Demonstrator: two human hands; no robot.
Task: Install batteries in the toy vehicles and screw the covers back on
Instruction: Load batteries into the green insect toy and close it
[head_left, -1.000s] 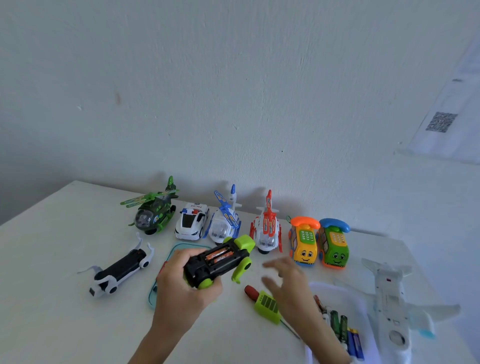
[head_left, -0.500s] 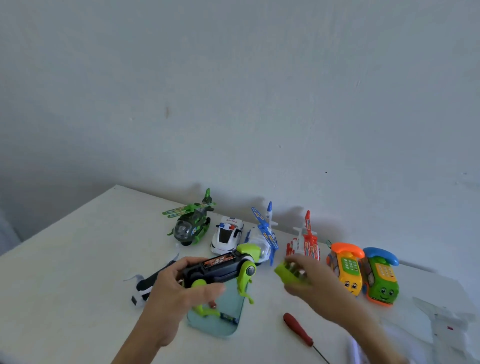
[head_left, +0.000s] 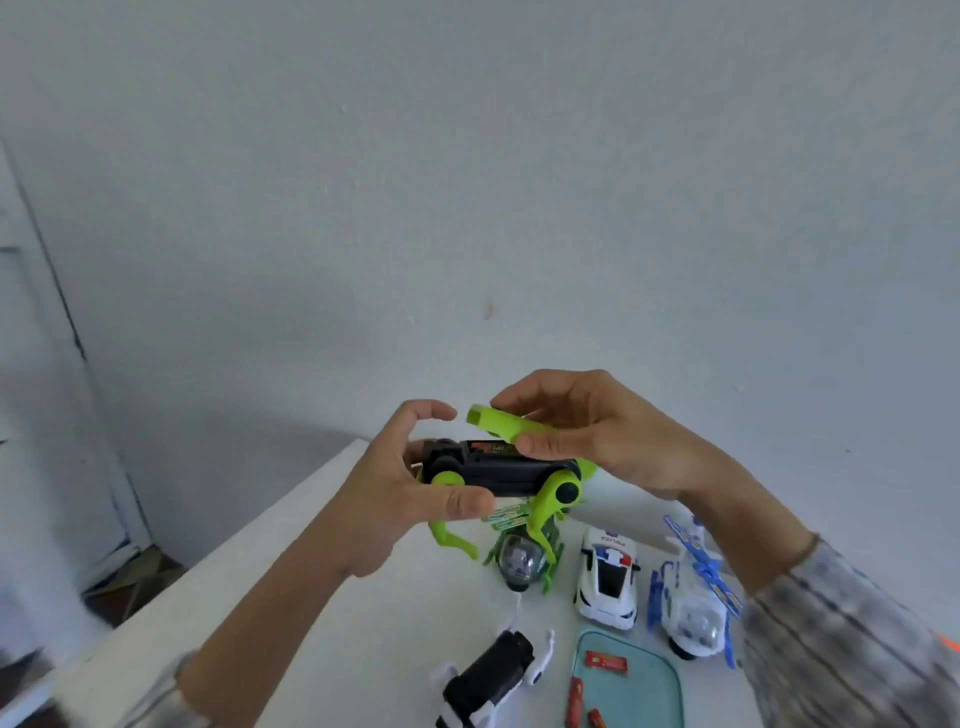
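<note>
Pale grey wall is filling most of the head view, with a white table (head_left: 291, 587) running across the lower part. Above the table, the left hand (head_left: 400, 499) is gripping a black toy vehicle with lime-green legs (head_left: 498, 475), its thumb lying along the near side and its fingers curling over the far end, so this grip is clamped on the toy. An orange-labelled battery (head_left: 485, 448) is sitting in the toy's open top compartment. The right hand (head_left: 587, 431) is pinching a lime-green cover (head_left: 498, 423) between thumb and fingers, holding it tilted just above the compartment, with its lower edge meeting the toy's body; this grip is closed on the cover. Below the hands, a green helicopter (head_left: 519, 556) is standing on the table, partly hidden by the toy's legs. Beside it on the right, a white police car (head_left: 605, 577) is standing, and next to that a white and blue helicopter (head_left: 693, 608). Near the bottom edge, a black and white toy (head_left: 488, 680) is lying on the table, just left of a pale teal tray (head_left: 654, 696) that is carrying several small red batteries (head_left: 605, 662). A patterned sleeve (head_left: 852, 639) is covering the right forearm.
</note>
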